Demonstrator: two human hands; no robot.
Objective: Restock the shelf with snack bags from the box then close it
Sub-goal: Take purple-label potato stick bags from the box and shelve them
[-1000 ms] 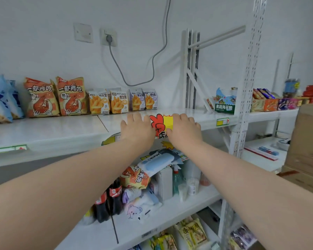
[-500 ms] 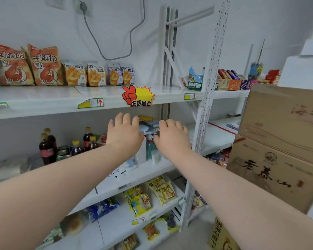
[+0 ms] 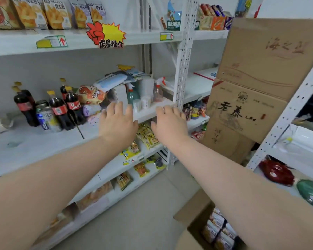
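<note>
Hands judged ready for next pick: left hand and right hand were held out empty, fingers spread wide. Printed foil snack bags were kept in open brown cardboard box, lower right.

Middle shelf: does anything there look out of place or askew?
Yes. An orange snack bag lies tilted in a heap, with a pale blue pack slanting across it and a white box. They sit jumbled between cola bottles and spray bottles, unlike the upright bags on the top shelf.
</note>
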